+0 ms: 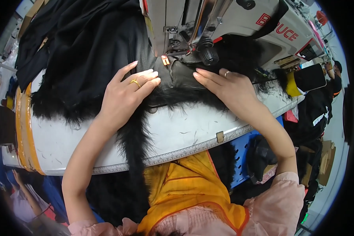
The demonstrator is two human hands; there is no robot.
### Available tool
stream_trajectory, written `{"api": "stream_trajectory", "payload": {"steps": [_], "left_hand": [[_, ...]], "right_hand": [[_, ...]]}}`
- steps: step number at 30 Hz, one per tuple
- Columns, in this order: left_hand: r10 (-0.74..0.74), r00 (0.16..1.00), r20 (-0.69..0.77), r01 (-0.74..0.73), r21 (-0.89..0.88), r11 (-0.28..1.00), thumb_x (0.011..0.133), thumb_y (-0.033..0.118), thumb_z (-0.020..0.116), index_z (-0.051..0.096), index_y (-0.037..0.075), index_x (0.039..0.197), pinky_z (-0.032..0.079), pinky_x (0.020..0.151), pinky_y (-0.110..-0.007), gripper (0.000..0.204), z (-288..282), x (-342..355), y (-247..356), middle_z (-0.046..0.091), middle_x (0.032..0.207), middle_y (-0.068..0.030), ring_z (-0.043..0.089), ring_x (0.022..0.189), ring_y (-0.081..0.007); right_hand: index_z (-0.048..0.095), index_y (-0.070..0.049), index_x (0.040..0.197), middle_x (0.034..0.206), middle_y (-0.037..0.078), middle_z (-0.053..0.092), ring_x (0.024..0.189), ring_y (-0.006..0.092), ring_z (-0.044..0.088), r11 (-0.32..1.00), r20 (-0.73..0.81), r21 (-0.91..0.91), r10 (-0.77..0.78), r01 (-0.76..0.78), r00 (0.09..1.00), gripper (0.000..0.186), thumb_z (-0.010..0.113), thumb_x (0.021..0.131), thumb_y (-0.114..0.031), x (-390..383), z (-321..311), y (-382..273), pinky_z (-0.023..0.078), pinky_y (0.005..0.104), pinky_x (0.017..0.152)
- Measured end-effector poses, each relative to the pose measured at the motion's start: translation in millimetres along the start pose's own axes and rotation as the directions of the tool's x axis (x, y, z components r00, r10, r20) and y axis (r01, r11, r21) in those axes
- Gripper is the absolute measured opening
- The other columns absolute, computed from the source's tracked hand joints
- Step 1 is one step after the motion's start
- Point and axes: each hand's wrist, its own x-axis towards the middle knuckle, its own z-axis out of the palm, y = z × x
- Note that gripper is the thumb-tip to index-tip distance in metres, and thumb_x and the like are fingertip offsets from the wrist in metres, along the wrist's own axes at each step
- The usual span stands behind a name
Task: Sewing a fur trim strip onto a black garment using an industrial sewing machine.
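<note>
Orange apron [185, 188] nearest; hands [126, 94] [228, 88] flat on black fur [86, 51] near table edge [185, 151].

Sewing machine head [224, 23] above fur [86, 90]

Your left hand [124, 92] is lying flat on the fur piece [90, 67], left of the needle [166, 59]. Your right hand [228, 88] is pressing the same piece to the right of it. The sewing machine [224, 19] is standing behind both hands, on the table [185, 129]. A fur strip [133, 149] is hanging over the table's near edge, between your forearms.
</note>
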Motion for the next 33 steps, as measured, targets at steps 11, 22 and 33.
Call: {"api": "stream_trajectory", "payload": {"steps": [11, 22, 33], "left_hand": [[-0.034, 0.999, -0.007, 0.034, 0.007, 0.999, 0.08, 0.01, 0.061, 0.067, 0.01, 0.101, 0.042, 0.104, -0.038, 0.022, 1.5, -1.8, 2.8, 0.068, 0.103, 0.001, 0.063, 0.104, -0.0122], [-0.007, 1.0, -0.029, 0.007, 0.02, 1.0, 0.08, 0.011, 0.06, 0.067, 0.011, 0.101, 0.043, 0.101, -0.035, 0.023, 3.1, -5.3, 4.2, 0.067, 0.105, 0.0016, 0.062, 0.105, -0.0112], [-0.009, 1.0, -0.001, 0.009, 0.012, 1.0, 0.08, 0.01, 0.059, 0.066, 0.01, 0.105, 0.043, 0.103, -0.036, 0.026, 0.9, -4.2, 4.2, 0.066, 0.105, 0.0005, 0.061, 0.107, -0.0134]], "right_hand": [[0.052, -0.011, 0.13, 0.138, 0.0, 0.05, 0.114, 0.0195, 0.054, 0.955, -0.034, 0.276, -0.103, 0.108, 0.994, 0.069, 0.069, 0.063, -0.008, 40.1, 14.5, -17.3, 0.052, 0.0316, 0.087], [0.06, -0.014, 0.123, 0.122, 0.001, 0.061, 0.092, 0.0193, 0.063, 0.971, -0.211, 0.228, -0.02, 0.069, 0.977, 0.064, 0.071, 0.06, -0.008, 20.4, 11.9, -7.7, 0.053, 0.0309, 0.08], [0.059, -0.017, 0.116, 0.113, 0.0, 0.056, 0.092, 0.019, 0.061, 0.938, -0.217, 0.314, -0.082, 0.149, 0.973, 0.056, 0.075, 0.062, -0.015, 32.4, 20.1, -8.6, 0.052, 0.0325, 0.077]]}}
